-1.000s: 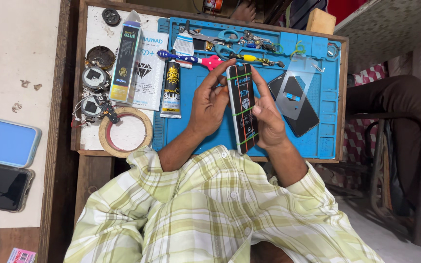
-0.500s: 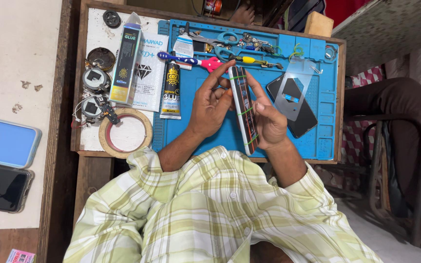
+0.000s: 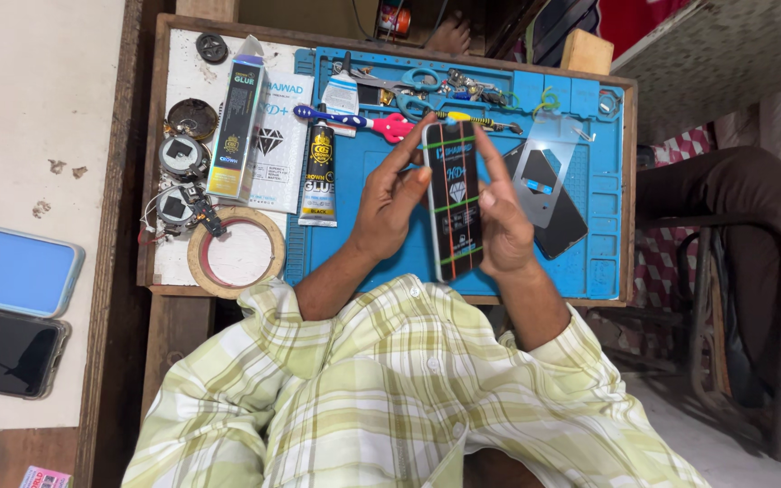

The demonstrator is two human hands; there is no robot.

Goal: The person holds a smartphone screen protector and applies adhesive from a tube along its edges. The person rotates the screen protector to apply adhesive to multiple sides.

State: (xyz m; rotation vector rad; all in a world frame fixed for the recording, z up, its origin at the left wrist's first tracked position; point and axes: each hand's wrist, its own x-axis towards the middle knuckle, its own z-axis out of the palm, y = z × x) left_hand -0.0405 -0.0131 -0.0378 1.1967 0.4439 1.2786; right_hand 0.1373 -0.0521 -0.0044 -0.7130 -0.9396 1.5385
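Observation:
Both my hands hold a long dark phone-sized piece with coloured stripes and a diamond print upright over the blue work mat. My left hand grips its left edge, fingers reaching to the top. My right hand cups its right edge, index finger stretched along the upper side. A dark phone and a clear plastic sheet lie on the mat just right of my right hand.
On the mat's left lie a black glue tube, a glue box, a tape roll, round coil parts, a toothbrush and scissors. Two phones rest on the left table. A person's leg is at right.
The striped piece has turned from edge-on to facing me flat, and both hands have shifted their grip along its edges.

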